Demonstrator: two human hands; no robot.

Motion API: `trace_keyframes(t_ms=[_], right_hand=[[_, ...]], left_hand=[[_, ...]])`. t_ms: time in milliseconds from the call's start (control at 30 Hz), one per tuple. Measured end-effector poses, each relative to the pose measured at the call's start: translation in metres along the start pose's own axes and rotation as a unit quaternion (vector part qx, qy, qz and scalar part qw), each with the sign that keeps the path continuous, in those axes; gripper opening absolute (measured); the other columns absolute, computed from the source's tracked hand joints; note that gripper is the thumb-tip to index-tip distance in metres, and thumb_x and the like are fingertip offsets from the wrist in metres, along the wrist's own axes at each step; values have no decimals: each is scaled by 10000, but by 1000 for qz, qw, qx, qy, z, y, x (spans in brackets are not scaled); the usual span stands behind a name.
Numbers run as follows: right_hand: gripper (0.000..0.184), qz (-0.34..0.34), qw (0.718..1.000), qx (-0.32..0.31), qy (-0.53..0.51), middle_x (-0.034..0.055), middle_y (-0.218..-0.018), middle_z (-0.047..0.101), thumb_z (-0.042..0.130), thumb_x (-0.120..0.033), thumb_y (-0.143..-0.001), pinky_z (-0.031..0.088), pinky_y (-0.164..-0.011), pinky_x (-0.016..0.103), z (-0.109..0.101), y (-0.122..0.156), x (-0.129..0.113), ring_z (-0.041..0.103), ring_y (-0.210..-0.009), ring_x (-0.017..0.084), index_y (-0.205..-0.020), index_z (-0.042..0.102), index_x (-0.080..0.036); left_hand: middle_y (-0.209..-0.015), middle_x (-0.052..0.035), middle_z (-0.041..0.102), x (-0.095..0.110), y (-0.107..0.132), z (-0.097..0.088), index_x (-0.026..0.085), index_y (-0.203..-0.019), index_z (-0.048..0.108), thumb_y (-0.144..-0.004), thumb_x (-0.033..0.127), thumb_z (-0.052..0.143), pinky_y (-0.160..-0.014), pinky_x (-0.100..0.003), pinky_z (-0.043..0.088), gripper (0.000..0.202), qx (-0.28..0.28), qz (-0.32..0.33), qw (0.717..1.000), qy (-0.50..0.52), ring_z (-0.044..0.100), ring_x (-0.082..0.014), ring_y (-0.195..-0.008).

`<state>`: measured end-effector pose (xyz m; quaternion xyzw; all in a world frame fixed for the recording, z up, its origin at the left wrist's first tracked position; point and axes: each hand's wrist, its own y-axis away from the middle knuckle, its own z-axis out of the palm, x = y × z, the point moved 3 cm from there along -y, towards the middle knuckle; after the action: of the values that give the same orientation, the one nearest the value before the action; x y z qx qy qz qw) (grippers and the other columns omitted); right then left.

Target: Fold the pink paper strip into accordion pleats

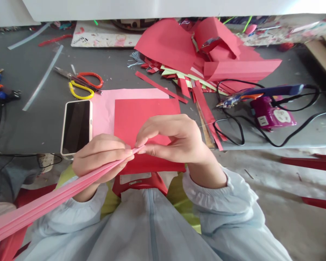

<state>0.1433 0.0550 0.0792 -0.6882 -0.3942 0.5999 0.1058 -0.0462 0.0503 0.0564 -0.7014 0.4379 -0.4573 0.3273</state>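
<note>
A long strip of pink paper (70, 194), folded lengthwise in narrow layers, runs from the lower left up to the middle of the view. My left hand (101, 157) is closed around it close to its far end. With thumb and fingertips, my right hand (174, 139) pinches the tip of the same folded paper. Below both hands lies a red paper sheet (146, 108), partly over a pale pink sheet (103, 108). The fingers hide part of the folded tip.
A phone (77, 127) lies left of the sheets, with scissors (84, 83) behind it. Red paper scraps (171, 43) are heaped at the back. To the right are a glue gun (260, 94), its black cable and a purple socket block (273, 112). Another glue gun (1, 87) sits far left.
</note>
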Motion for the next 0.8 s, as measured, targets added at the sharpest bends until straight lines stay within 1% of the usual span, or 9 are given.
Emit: trace_keyframes(t_ms=[167, 267, 367, 467, 567, 633, 733, 800], right_hand=[[32, -1, 999, 11, -35, 77, -780, 750, 735, -105, -818, 560, -709, 251, 3, 1, 4, 687, -755, 115, -818, 714, -81], [33, -1, 999, 18, -31, 77, -768, 748, 734, -107, -820, 560, -701, 253, 4, 2, 5, 690, -747, 120, -808, 713, -83], [40, -1, 999, 18, -30, 69, -769, 751, 743, -117, -815, 563, -702, 252, 4, 2, 7, 694, -745, 119, -815, 712, -93], [66, -6, 999, 11, -34, 58, -791, 751, 760, -135, -804, 569, -715, 255, 4, 2, 9, 692, -763, 119, -841, 710, -113], [43, 0, 999, 12, -32, 46, -799, 736, 720, -171, -852, 569, -714, 262, 5, 2, 10, 682, -786, 123, -824, 699, -146], [93, 15, 1000, 18, -15, 40, -784, 722, 689, -202, -884, 562, -703, 261, 6, 2, 11, 670, -771, 120, -802, 687, -160], [148, 34, 999, 30, 8, 32, -771, 715, 681, -280, -897, 556, -700, 269, 7, 4, 13, 661, -742, 121, -795, 684, -173], [184, 55, 997, 55, 11, 28, -769, 718, 691, -330, -888, 558, -702, 277, 7, 4, 17, 668, -737, 127, -783, 690, -178]], left_hand=[[-879, 35, 745, 0, 1, 0, 231, -943, 708, -765, 166, 791, -585, -229, 621, 206, -4, 36, 999, -10, 692, -103, -660], [-878, 28, 743, 1, -1, 0, 226, -933, 702, -772, 154, 779, -602, -227, 619, 193, -11, 35, 999, -6, 695, -107, -683], [-864, 16, 735, 2, -2, 1, 214, -964, 700, -773, 135, 770, -631, -236, 618, 218, -16, 23, 1000, 2, 699, -115, -709], [-882, -7, 731, 2, -2, 1, 194, -976, 706, -791, 117, 733, -670, -248, 610, 203, -22, -2, 1000, 19, 702, -124, -745], [-883, -15, 725, 1, 0, 3, 179, -967, 709, -787, 91, 715, -694, -244, 592, 201, -23, -39, 999, 26, 691, -119, -765], [-866, -7, 720, 0, 0, 6, 179, -946, 707, -774, 79, 718, -687, -231, 577, 200, -19, -64, 997, 32, 678, -107, -750], [-824, 9, 710, -4, 2, 12, 189, -904, 704, -766, 74, 721, -663, -211, 556, 180, -1, -108, 993, 51, 661, -90, -711], [-810, 15, 714, -9, 4, 16, 207, -892, 714, -780, 82, 723, -675, -210, 552, 168, 21, -146, 987, 62, 664, -90, -719]])
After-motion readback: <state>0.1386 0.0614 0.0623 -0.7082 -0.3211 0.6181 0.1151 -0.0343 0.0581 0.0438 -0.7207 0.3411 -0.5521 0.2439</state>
